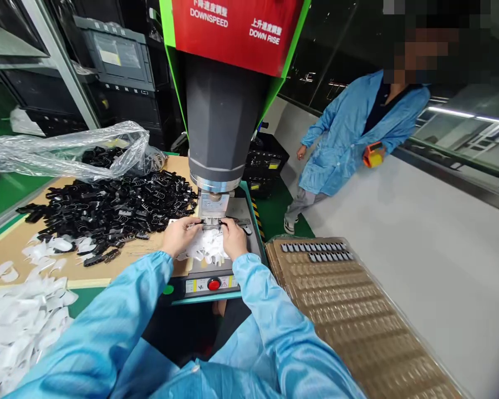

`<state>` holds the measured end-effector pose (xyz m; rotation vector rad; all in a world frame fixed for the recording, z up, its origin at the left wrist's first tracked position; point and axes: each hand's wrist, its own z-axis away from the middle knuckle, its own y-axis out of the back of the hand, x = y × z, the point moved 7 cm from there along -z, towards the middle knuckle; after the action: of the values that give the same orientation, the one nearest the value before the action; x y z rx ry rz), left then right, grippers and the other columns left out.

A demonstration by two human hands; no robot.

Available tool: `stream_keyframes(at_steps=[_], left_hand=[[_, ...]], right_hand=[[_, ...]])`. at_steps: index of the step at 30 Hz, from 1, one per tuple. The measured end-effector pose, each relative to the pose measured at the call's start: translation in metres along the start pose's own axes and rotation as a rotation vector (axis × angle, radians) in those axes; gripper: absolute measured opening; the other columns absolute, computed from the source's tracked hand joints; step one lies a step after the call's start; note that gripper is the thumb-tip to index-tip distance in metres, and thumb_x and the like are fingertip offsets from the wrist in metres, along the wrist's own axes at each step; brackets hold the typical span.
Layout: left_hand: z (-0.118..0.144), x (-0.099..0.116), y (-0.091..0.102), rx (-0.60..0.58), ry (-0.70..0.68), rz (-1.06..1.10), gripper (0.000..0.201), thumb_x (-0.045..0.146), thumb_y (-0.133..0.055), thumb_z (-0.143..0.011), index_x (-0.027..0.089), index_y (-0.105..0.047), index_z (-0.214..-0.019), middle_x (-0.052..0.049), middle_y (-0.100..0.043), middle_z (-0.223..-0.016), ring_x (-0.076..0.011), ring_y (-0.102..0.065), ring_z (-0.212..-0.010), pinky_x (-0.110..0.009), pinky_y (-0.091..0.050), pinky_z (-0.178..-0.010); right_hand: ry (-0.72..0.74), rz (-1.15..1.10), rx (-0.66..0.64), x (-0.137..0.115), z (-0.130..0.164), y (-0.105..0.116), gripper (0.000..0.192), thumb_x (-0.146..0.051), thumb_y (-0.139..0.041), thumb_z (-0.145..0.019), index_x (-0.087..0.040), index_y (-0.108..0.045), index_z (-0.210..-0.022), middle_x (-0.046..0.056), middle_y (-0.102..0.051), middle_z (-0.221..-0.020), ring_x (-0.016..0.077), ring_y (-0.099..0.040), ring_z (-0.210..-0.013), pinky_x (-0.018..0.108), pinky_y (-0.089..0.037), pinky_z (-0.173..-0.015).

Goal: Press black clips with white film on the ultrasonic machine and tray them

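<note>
My left hand [180,236] and my right hand [234,238] are at the metal fixture below the press head [214,206]. Each hand pinches one end of a small black plastic part lying across the fixture; its middle is mostly hidden. A loose heap of thin white pieces [208,247] lies on the machine bed between my wrists. In front of them, on the base's front edge, sits a red button [213,284]. The dark press column [220,116] stands directly above my hands.
Left on the table are a big heap of black plastic parts [125,205], a clear plastic bag [120,147] and many white pieces [20,327]. At right, stacked blister trays [357,299] carry rows of parts. A co-worker [345,133] in a blue coat stands beyond, holding an orange-yellow object.
</note>
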<state>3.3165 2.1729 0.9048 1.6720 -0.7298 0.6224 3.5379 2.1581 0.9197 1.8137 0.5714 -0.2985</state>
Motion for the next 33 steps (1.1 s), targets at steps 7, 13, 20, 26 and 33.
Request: stream_keyframes(at_steps=[7, 13, 20, 26, 33], left_hand=[[-0.006, 0.025, -0.026, 0.005, -0.165, -0.254, 0.038, 0.045, -0.058, -0.105, 0.022, -0.080, -0.125, -0.012, -0.077, -0.129, -0.0300, -0.068, -0.121, -0.043, -0.052, -0.105], [0.005, 0.046, -0.027, -0.014, -0.258, -0.512, 0.044, 0.045, -0.048, -0.109, 0.022, -0.073, -0.136, -0.017, -0.071, -0.130, -0.0353, -0.058, -0.128, -0.047, -0.047, -0.102], [0.010, 0.047, -0.040, -0.084, -0.310, -0.639, 0.044, 0.040, -0.042, -0.105, 0.016, -0.068, -0.132, -0.021, -0.068, -0.131, -0.0405, -0.059, -0.124, -0.052, -0.047, -0.100], [0.008, 0.047, -0.048, -0.104, -0.296, -0.671, 0.046, 0.045, -0.042, -0.103, 0.017, -0.069, -0.128, -0.024, -0.067, -0.127, -0.0438, -0.061, -0.119, -0.055, -0.048, -0.095], [0.013, 0.053, -0.043, -0.120, -0.261, -0.668, 0.054, 0.045, -0.037, -0.104, 0.014, -0.066, -0.138, -0.024, -0.067, -0.130, -0.0437, -0.059, -0.124, -0.057, -0.048, -0.100]], right_hand=[[0.111, 0.243, -0.067, -0.009, -0.005, -0.005, 0.040, -0.044, -0.040, -0.116, -0.027, -0.071, -0.134, 0.010, -0.074, -0.129, 0.0253, -0.059, -0.123, 0.035, -0.043, -0.104], [0.195, 0.332, -0.120, -0.027, -0.003, -0.008, 0.043, -0.039, -0.046, -0.113, -0.025, -0.061, -0.151, 0.014, -0.067, -0.134, 0.0307, -0.050, -0.124, 0.045, -0.040, -0.102], [0.205, 0.404, -0.127, -0.039, 0.002, -0.008, 0.031, -0.032, -0.049, -0.111, -0.025, -0.063, -0.138, 0.011, -0.065, -0.131, 0.0309, -0.050, -0.122, 0.046, -0.044, -0.097], [0.190, 0.422, -0.100, -0.034, 0.007, -0.003, 0.038, -0.039, -0.054, -0.109, -0.028, -0.056, -0.145, 0.008, -0.064, -0.131, 0.0293, -0.050, -0.125, 0.046, -0.047, -0.101], [0.163, 0.388, -0.142, -0.034, 0.007, 0.000, 0.036, -0.038, -0.051, -0.110, -0.029, -0.057, -0.143, 0.009, -0.063, -0.132, 0.0293, -0.049, -0.127, 0.046, -0.047, -0.102]])
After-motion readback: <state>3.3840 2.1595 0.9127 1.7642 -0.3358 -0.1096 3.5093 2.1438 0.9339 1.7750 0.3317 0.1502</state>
